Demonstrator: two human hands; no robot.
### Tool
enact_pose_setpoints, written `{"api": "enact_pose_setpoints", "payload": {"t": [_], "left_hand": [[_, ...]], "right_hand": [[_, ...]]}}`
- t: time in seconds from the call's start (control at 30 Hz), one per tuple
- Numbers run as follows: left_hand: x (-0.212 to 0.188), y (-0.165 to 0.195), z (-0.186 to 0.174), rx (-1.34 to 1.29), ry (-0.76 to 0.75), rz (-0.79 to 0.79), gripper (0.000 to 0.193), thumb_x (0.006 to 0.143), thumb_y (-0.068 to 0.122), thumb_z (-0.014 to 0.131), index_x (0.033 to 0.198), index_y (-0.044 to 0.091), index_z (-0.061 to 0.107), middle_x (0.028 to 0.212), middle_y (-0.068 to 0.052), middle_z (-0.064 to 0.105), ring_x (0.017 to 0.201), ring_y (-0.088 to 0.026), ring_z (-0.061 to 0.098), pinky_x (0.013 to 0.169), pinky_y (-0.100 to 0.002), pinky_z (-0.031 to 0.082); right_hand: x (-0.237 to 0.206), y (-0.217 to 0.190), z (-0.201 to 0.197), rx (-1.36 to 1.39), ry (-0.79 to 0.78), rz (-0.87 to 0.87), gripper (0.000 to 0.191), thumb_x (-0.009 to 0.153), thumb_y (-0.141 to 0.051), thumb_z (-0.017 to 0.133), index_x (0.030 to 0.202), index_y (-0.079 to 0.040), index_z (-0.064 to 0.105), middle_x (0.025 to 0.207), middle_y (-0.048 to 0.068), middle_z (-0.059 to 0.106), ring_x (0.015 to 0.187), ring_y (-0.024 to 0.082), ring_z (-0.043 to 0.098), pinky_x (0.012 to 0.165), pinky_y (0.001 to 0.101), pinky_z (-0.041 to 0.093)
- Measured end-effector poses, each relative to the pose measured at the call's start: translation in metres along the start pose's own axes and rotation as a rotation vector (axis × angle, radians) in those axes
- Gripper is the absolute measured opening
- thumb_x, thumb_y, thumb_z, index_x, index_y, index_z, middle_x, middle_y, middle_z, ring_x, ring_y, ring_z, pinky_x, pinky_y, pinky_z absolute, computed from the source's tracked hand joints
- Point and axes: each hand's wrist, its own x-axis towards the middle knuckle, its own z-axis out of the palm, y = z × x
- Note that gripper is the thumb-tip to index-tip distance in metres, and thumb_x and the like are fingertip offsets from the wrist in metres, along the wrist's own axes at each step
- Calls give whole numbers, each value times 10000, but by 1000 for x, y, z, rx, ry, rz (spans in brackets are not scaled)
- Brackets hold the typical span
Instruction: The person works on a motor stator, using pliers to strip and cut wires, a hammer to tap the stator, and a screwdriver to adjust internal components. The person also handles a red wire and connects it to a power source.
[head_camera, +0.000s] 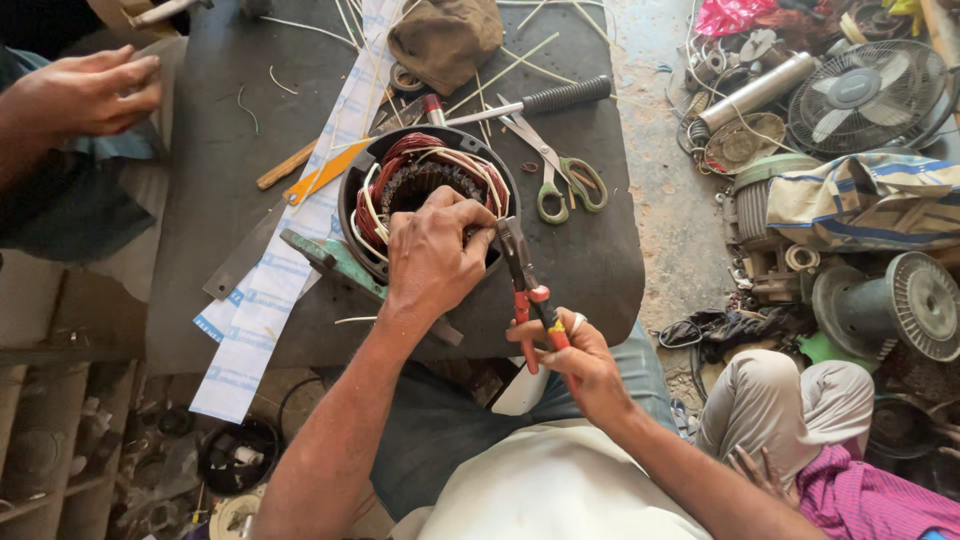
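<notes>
Gripping red-handled pliers (527, 290), the right hand (572, 358) nipped at the motor stator (425, 180), where the left hand (435, 250) pinched its windings.

The pliers (530, 300) have red handles with a yellow band. Beside them, the stator (425, 195) has a black housing with copper-red windings and cream sleeves. Right of the stator, the scissors (565, 185) have green handles. The desk (210, 160) is dark grey.
</notes>
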Motion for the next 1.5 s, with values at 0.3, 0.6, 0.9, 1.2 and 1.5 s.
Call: {"api": "enact_pose_setpoints", "payload": {"t": [0.3,0.6,0.9,1.2,1.5], "left_hand": [[1,-2,1,19,-8,-5,108,841,262,736,872,183,803,873,-12,679,799,-219,665,821,-408,392],[0,-2,2,17,12,0,117,839,275,742,885,196,814,884,-4,686,802,-204,669,827,-400,381],[0,-2,2,28,5,-18,118,841,285,747,883,198,815,872,3,681,790,-196,666,834,-395,378],[0,-1,2,18,13,8,106,840,270,746,873,191,808,859,-2,676,779,-209,663,817,-401,389],[6,6,-4,7,28,24,97,796,252,762,836,176,808,833,-16,676,775,-235,662,772,-414,407]], "right_hand": [[8,-12,7,-49,123,60,448,705,-54,541,1138,44,600,1168,210,732,875,199,612,812,328,502],[24,-1,2,-74,88,-36,198,768,-37,503,957,-17,556,821,116,630,954,226,668,903,414,608],[22,-9,14,-178,214,63,218,776,-49,519,983,-59,586,854,43,631,861,151,660,743,345,626],[25,3,9,-139,134,-19,274,761,11,469,1007,-56,565,787,28,548,594,129,518,524,305,461],[32,-5,7,-316,249,-22,155,831,34,585,945,-71,582,630,-9,485,478,94,420,433,280,336]]}}
